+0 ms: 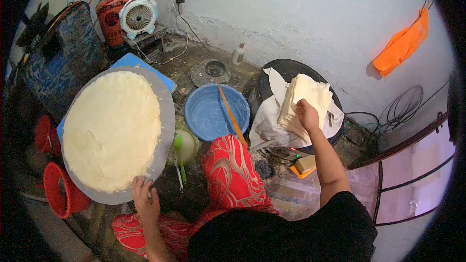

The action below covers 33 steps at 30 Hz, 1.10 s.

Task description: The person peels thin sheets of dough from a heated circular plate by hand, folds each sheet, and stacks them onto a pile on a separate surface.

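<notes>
Blue plastic basin (pixel 217 114) sits between both work areas. Left fingers (pixel 145 199) loosely curled at rim of pale round dough sheet (pixel 114 131); right fingers (pixel 307 116) grasp cream folded sheet stack (pixel 310 98) on white cloth (pixel 272 128).

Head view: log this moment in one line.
left hand: at near edge of round plate | right hand: at folded sheets | blue basin: wooden stick leaning inside

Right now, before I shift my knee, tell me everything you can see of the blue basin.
The basin is round, wide and open-topped, apparently plastic, with a narrow rim. It sits upright near the floor, just beyond your red-clad knee, between the big grey plate and the black round surface. A long orange-brown stick, seemingly wooden, slants across its right side. The inside looks paler and mottled; whether it holds water, I can't tell.
</notes>
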### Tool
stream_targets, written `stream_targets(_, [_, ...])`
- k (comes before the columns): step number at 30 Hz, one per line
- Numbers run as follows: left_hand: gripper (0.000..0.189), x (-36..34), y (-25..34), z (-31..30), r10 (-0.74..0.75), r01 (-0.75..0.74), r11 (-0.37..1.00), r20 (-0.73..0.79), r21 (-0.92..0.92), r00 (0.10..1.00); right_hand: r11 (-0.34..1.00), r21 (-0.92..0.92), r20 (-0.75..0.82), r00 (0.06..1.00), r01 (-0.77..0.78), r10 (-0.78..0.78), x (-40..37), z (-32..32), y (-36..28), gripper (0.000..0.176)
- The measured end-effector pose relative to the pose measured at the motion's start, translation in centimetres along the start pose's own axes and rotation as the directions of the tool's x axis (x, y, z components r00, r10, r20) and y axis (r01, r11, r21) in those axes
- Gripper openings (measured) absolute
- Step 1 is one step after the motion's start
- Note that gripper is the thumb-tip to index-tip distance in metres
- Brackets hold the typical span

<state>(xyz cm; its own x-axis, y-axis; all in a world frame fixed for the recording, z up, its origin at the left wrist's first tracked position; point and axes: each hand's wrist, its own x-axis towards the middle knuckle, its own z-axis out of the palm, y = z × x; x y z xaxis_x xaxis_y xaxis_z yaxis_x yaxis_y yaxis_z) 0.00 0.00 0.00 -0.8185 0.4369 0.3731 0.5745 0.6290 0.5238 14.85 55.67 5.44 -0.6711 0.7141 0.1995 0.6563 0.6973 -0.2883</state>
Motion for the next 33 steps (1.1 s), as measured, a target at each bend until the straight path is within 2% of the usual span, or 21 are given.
stream_targets(2, [0.022, 0.0, 0.4, 0.4, -0.021, 0.021, 1.000, -0.018, -0.017, 1.000, 0.993, -0.009, -0.119, 0.986, 0.119, -0.119, 0.4, 0.1, 1.2, 0.018])
stream_targets(3, [0.022, 0.1, 0.1, 0.4, -0.022, 0.022, 1.000, -0.022, -0.019, 1.000, 0.993, -0.011, -0.121, 0.985, 0.121, -0.122, 0.4, 0.3, 1.1, 0.018])
stream_targets(5, [0.021, 0.0, 0.0, 0.1, -0.025, 0.024, 1.000, -0.036, -0.014, 0.999, 0.962, -0.046, -0.206, 0.940, 0.270, -0.274, -0.1, 1.1, 1.2, 0.014])
stream_targets(6, [0.021, 0.1, 0.0, 0.0, -0.027, 0.026, 1.000, -0.035, -0.014, 0.999, 0.961, -0.046, -0.204, 0.940, 0.271, -0.275, -0.5, 0.9, 0.5, 0.014])
stream_targets(8, [0.020, 0.0, 0.2, -0.1, -0.077, 0.077, 0.997, 0.010, 0.005, 0.997, 0.948, -0.132, -0.092, 0.949, 0.289, -0.302, -1.5, 0.0, -1.5, 0.014])
stream_targets(11, [0.022, -0.1, -0.2, 0.3, -0.035, 0.035, 0.999, -0.018, -0.001, 0.999, 0.920, -0.246, -0.078, 0.940, 0.305, -0.333, -1.7, -0.2, -1.8, 0.020])
stream_targets(14, [0.023, 0.1, 0.0, 0.1, -0.042, 0.042, 0.999, 0.006, -0.001, 0.999, 0.917, -0.238, -0.077, 0.935, 0.319, -0.345, -1.2, 0.2, -0.7, 0.022])
stream_targets(15, [0.023, 0.1, -0.1, 0.1, -0.041, 0.041, 0.999, 0.006, 0.001, 0.999, 0.918, -0.236, -0.077, 0.936, 0.319, -0.345, -1.1, 0.3, -0.6, 0.022])
stream_targets(17, [0.024, 0.1, -0.3, 0.3, -0.041, 0.041, 0.999, 0.003, -0.020, 0.999, 0.979, -0.043, -0.065, 0.978, 0.197, -0.199, -1.0, 0.2, -0.5, 0.022])
stream_targets(19, [0.024, 0.0, -0.3, 0.4, -0.043, 0.043, 0.999, 0.002, -0.011, 0.999, 0.986, -0.041, -0.078, 0.983, 0.161, -0.164, -0.8, 0.3, -0.2, 0.021])
stream_targets(21, [0.024, 0.0, -0.1, 0.3, -0.046, 0.046, 0.999, 0.001, -0.003, 0.999, 0.996, 0.076, -0.103, 0.994, 0.039, -0.031, -0.6, 0.4, 0.0, 0.021])
stream_targets(23, [0.024, 0.3, 0.4, 0.0, -0.123, 0.122, 0.992, 0.075, 0.016, 0.990, 0.993, 0.115, -0.142, 0.990, 0.018, -0.001, -0.9, 0.2, -0.7, 0.017])
stream_targets(25, [0.024, 0.1, 0.1, 0.2, -0.114, 0.114, 0.993, 0.059, 0.006, 0.992, 0.999, 0.032, -0.286, 0.958, -0.021, 0.029, -1.1, 0.0, -1.3, 0.014])
stream_targets(26, [0.024, 0.0, 0.0, 0.3, -0.105, 0.105, 0.994, 0.043, -0.004, 0.994, 0.999, 0.033, -0.285, 0.958, -0.020, 0.029, -1.1, 0.1, -1.4, 0.014])
stream_targets(29, [0.022, 0.1, 0.1, 0.3, -0.103, 0.103, 0.995, 0.033, -0.006, 0.994, 0.943, -0.244, -0.074, 0.966, 0.224, -0.249, -1.2, 0.1, -1.6, 0.028])
stream_targets(31, [0.023, 0.0, 0.1, 0.3, -0.098, 0.099, 0.995, 0.029, -0.010, 0.995, 0.942, -0.280, -0.099, 0.970, 0.186, -0.221, -1.3, 0.5, -2.1, 0.023])
stream_targets(33, [0.023, 0.0, 0.0, 0.2, -0.095, 0.095, 0.995, 0.024, -0.013, 0.995, 0.896, -0.340, -0.078, 0.941, 0.285, -0.329, -1.9, 0.0, -2.4, 0.020])
